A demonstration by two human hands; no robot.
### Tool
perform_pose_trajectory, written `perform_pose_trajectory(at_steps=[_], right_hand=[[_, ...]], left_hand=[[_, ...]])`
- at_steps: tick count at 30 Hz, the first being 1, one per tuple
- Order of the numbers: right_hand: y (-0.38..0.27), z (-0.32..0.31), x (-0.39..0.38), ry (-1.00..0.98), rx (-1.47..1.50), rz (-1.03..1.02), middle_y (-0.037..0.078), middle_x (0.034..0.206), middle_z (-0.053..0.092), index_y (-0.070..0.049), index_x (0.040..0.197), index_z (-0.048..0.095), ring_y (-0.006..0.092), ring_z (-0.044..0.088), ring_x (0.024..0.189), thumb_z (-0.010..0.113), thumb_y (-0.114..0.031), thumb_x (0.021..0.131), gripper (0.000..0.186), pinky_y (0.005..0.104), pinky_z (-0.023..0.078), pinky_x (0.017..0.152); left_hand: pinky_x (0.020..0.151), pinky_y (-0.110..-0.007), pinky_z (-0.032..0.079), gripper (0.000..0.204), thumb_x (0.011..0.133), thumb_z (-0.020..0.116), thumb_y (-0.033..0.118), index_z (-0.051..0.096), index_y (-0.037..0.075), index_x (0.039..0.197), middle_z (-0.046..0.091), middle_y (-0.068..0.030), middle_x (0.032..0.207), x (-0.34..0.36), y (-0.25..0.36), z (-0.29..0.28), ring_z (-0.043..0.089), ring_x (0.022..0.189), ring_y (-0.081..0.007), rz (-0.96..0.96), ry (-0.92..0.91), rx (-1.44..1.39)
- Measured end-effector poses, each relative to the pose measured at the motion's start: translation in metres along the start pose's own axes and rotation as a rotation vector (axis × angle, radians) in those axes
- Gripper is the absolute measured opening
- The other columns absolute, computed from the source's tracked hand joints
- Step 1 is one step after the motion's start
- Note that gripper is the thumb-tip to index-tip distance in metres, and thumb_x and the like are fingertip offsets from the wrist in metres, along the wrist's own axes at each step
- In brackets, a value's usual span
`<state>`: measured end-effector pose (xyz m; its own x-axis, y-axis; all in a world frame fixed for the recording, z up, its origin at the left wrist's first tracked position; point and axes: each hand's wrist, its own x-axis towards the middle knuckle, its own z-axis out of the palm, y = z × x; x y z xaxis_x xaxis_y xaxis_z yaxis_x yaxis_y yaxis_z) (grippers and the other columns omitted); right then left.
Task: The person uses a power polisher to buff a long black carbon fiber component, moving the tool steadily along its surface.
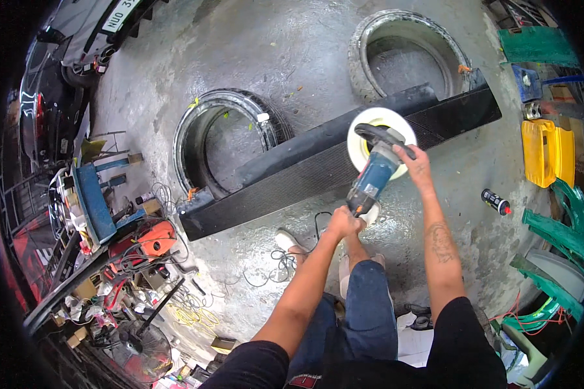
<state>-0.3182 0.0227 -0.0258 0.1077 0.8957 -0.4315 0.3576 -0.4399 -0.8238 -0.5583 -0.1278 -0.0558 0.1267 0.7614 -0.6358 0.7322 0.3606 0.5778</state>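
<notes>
A blue and black rotary polisher (375, 175) with a wide white pad (358, 146) is held over a long dark panel (272, 194) with a carbon-weave look. The pad overlaps the panel; contact is unclear from this angle. My left hand (346, 223) is closed round the rear handle, near my legs. My right hand (416, 165) grips the black front handle above the pad. The panel lies across two tires (188, 149) (363, 61) on the concrete floor.
Cluttered tools, cords and a fan (136, 347) line the left, below a dark car (48, 117). Yellow pieces (542, 152) and green panels (558, 233) line the right, with a spray can (494, 201) on the floor. A cord (282, 266) loops near my feet.
</notes>
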Motion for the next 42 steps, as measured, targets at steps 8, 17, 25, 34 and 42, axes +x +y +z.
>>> perform_pose_trajectory(at_steps=[8, 17, 25, 34, 42], right_hand=[[-0.019, 0.105, -0.036, -0.082, -0.101, -0.077, 0.013, 0.082, 0.07, -0.003, 0.089, 0.071, 0.0248, 0.066, 0.077, 0.076, -0.048, 0.076, 0.047, 0.0352, 0.048, 0.079], [-0.035, 0.218, -0.099, -0.223, -0.093, -0.102, 0.014, 0.088, 0.07, -0.003, 0.092, 0.071, 0.0286, 0.064, 0.086, 0.074, -0.053, 0.075, 0.053, 0.0358, 0.039, 0.089], [-0.043, 0.291, -0.155, -0.296, -0.054, -0.107, 0.015, 0.088, 0.07, -0.002, 0.095, 0.07, 0.0299, 0.065, 0.085, 0.076, -0.051, 0.075, 0.053, 0.0378, 0.04, 0.087], [-0.062, 0.375, -0.218, -0.336, -0.162, -0.187, 0.015, 0.083, 0.067, -0.003, 0.09, 0.069, 0.0311, 0.062, 0.082, 0.075, -0.047, 0.078, 0.046, 0.0385, 0.044, 0.085], [-0.08, 0.47, -0.256, -0.495, -0.203, -0.107, 0.016, 0.095, 0.069, -0.003, 0.099, 0.07, 0.0309, 0.057, 0.096, 0.077, -0.052, 0.073, 0.056, 0.0391, 0.038, 0.093]], left_hand=[[0.079, -0.046, 0.051, 0.044, 0.072, 0.069, 0.029, 0.064, -0.007, 0.096, 0.065, -0.0317, 0.089, -0.071, -0.063, -0.043, 0.065, 0.091, -0.0442, -0.072, 0.007, -0.237], [0.079, -0.045, 0.052, 0.043, 0.069, 0.069, 0.028, 0.065, -0.007, 0.094, 0.066, -0.0301, 0.087, -0.154, -0.173, -0.054, 0.065, 0.084, -0.0432, -0.255, -0.009, -0.242], [0.066, -0.036, 0.051, 0.024, 0.076, 0.066, 0.017, 0.067, 0.0, 0.093, 0.069, -0.0146, 0.075, -0.221, -0.216, -0.081, 0.065, 0.068, -0.0224, -0.212, 0.148, -0.333], [0.069, -0.038, 0.052, 0.025, 0.074, 0.065, 0.016, 0.066, -0.002, 0.091, 0.068, -0.0165, 0.076, -0.289, -0.274, -0.111, 0.067, 0.072, -0.027, -0.33, 0.196, -0.37], [0.07, -0.039, 0.053, 0.03, 0.07, 0.069, 0.017, 0.066, -0.001, 0.094, 0.069, -0.0177, 0.079, -0.338, -0.365, -0.111, 0.068, 0.075, -0.0316, -0.416, 0.229, -0.471]])
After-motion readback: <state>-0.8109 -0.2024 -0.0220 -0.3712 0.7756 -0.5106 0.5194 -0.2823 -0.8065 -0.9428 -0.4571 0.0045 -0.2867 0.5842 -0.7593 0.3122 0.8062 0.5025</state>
